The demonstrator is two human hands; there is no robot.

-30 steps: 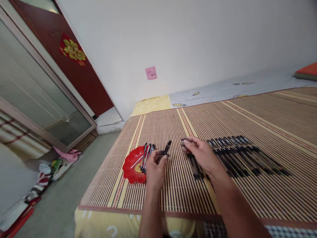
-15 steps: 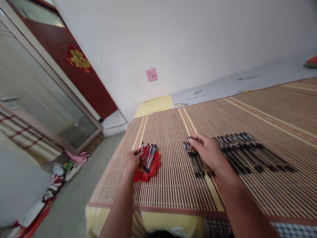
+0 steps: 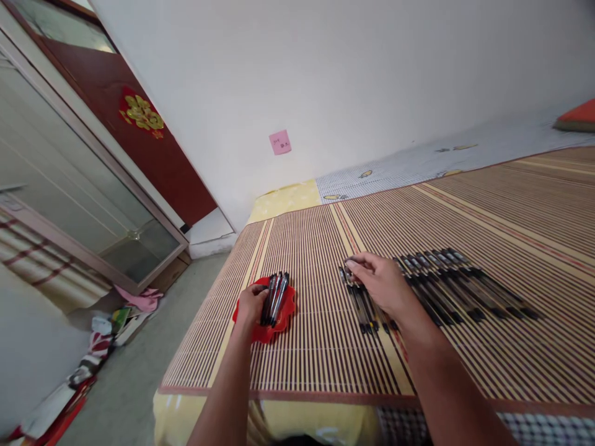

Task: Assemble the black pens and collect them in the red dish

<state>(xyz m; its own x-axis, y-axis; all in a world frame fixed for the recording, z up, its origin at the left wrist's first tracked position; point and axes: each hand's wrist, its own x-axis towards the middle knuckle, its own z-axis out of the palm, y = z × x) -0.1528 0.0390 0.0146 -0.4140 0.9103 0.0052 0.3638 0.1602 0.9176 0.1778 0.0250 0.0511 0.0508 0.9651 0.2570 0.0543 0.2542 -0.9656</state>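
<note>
A red scalloped plastic dish (image 3: 264, 334) lies on the striped bamboo mat (image 3: 320, 359) and holds several dark pens (image 3: 277, 296). My left hand (image 3: 250, 305) rests on the dish's left side, its fingers curled against the leftmost pen there. To the right, a long row of dark pens (image 3: 446, 282) lies side by side on the mat. My right hand (image 3: 379, 286) lies over the left end of that row, its thumb and fingertips pinched on the top of one pen (image 3: 344, 272).
The mat covers a bed that ends at a yellow sheet edge (image 3: 288, 197) by a white wall with a pink sticky note (image 3: 279, 142). Left of the bed are bare floor, scattered clutter (image 3: 109, 325), a glass sliding door (image 3: 69, 204) and a dark red door (image 3: 153, 161).
My left hand has carried a pen from mid-mat over to the red dish and lowered onto it. My right hand has settled on the left end of the pen row.
</note>
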